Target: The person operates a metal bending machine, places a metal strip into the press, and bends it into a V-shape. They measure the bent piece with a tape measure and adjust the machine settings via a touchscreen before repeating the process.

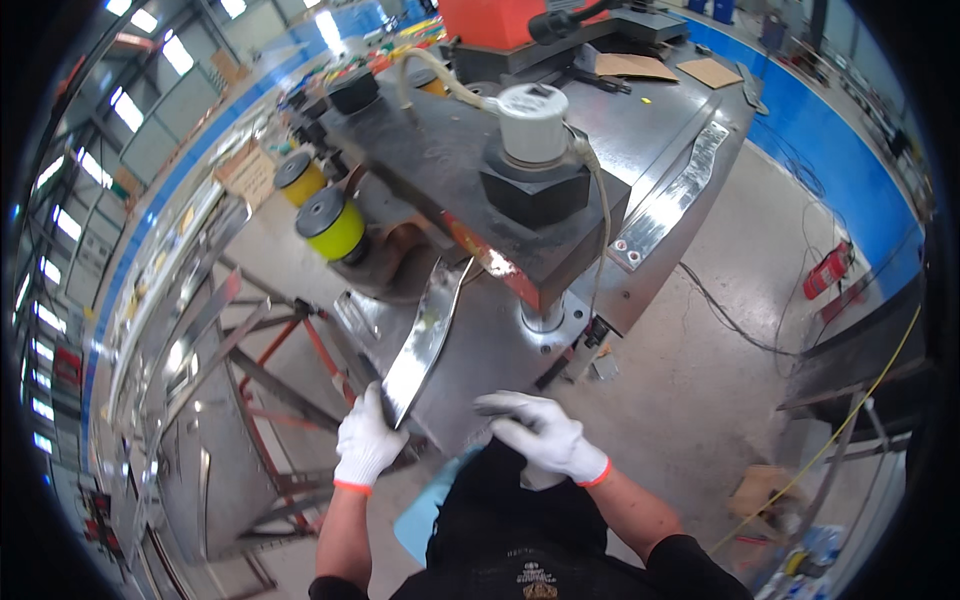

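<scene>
My left hand (370,437), in a white knitted glove with an orange cuff, grips the near end of a shiny, slightly curved metal strip (418,348). The strip slants away over the steel machine table (465,390), its far end close to the edge of the heavy dark press block (420,160). My right hand (542,436), gloved alike with darkened fingertips, is held over the table's front edge. Its fingers stretch leftward, apart from the strip, and nothing shows in them. Another shiny strip with holes at one end (672,203) lies on the plate at the right.
A white round cap (532,122) with a cable tops the block's black hex part. Yellow-green cylinders (332,227) stand at the left. Further left is a red-orange metal frame (320,350). Cables (730,320) and a red fire extinguisher (828,270) are on the right floor.
</scene>
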{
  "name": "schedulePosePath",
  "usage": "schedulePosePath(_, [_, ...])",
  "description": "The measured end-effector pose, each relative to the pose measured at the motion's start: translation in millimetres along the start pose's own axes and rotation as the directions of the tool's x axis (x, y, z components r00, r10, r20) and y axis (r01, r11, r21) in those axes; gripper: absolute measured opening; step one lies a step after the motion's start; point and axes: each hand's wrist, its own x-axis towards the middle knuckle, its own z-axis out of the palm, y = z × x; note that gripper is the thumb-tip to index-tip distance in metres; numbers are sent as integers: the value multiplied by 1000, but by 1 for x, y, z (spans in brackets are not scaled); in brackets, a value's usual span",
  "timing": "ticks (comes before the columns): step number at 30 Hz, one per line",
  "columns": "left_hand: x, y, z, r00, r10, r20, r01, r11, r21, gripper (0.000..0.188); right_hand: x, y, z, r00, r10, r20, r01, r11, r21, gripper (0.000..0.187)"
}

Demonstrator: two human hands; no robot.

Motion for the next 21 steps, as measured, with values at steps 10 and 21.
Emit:
schedulePosePath(10, [-178,93,15,957,-290,-17,289,957,-18,68,-269,-40,-94,672,619,-407,-633,765,119,34])
schedulePosePath(21, [-286,129,79,880,-419,-223,408,908,-97,73,-334,-58,-174,631,657,-412,-633,743,216,36])
